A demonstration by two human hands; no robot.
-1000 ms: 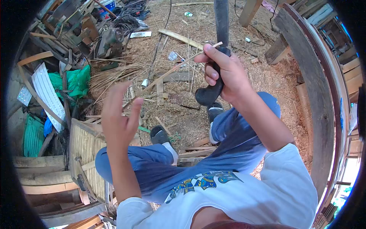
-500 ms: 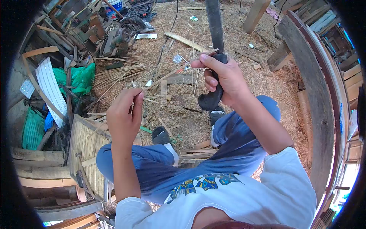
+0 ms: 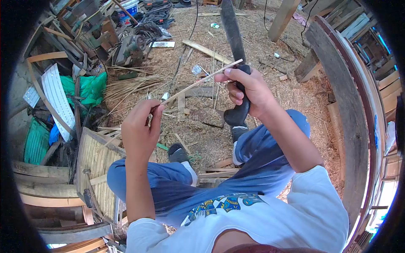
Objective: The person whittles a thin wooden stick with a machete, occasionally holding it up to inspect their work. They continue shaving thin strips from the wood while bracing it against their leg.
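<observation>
A thin, pale wooden strip (image 3: pixel 190 87) slants upward from left to right between my two hands. My left hand (image 3: pixel 142 118) pinches its lower end between thumb and fingers. In my right hand (image 3: pixel 249 88) is a machete (image 3: pixel 233 31), its black handle wrapped by the fingers and its long dark blade pointing away from me. The right thumb and forefinger also press on the strip near its upper end, close to where blade meets handle. The hooked butt of the handle hangs below the right fist.
Several thin strips (image 3: pixel 130 84) lie in a heap on the shaving-covered ground at left. A woven bamboo panel (image 3: pixel 99 162) with a hammer (image 3: pixel 89 189) on it is beside my left knee. Green plastic (image 3: pixel 88 89) and scrap fill the left side. A long plank (image 3: pixel 344 92) runs along the right.
The strip has turned a little, showing a paler face. The machete blade has tipped slightly to the left, and my left hand has shifted slightly right.
</observation>
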